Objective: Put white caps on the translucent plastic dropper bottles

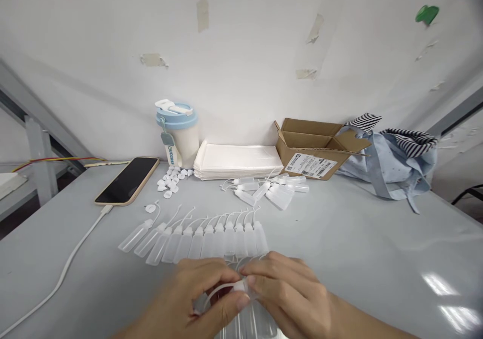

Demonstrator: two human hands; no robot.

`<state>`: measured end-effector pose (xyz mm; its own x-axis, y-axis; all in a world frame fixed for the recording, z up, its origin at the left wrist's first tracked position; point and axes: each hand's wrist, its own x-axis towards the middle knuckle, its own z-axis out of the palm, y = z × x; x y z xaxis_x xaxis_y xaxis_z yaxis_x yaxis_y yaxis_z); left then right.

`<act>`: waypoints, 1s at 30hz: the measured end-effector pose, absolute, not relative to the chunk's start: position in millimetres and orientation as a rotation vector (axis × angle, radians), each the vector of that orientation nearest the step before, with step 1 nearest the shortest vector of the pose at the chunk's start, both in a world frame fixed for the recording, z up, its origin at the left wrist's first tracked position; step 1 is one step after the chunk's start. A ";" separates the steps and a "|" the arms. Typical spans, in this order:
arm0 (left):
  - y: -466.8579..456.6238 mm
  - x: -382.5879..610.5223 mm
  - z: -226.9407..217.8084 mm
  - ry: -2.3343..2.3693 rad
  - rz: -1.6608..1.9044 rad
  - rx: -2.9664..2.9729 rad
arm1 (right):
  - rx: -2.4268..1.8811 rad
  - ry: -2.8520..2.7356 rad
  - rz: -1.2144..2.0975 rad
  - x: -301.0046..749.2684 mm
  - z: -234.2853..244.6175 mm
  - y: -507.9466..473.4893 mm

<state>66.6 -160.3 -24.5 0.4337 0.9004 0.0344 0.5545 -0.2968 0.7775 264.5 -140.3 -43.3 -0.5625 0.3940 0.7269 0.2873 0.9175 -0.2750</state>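
My left hand (196, 293) and my right hand (287, 291) meet at the near table edge, fingers pinched together on a small clear plastic squeeze bottle (241, 286) with a white cap and tether. Just beyond them lies a row of several like bottles (196, 238), side by side, caps pointing away. A loose pile of more bottles (271, 190) lies farther back, and a scatter of small white caps (171, 180) sits to the left of it.
A phone (128, 180) on a white charging cable (68, 268) lies at the left. At the back stand a blue-lidded cup (178, 133), a stack of white bags (237, 160), an open cardboard box (313, 148) and a light blue cloth bag (392, 163).
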 end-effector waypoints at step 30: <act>-159.1 62.2 -28.0 1.270 0.597 2.040 | -0.615 -2.023 0.577 264.2 -42.3 -135.1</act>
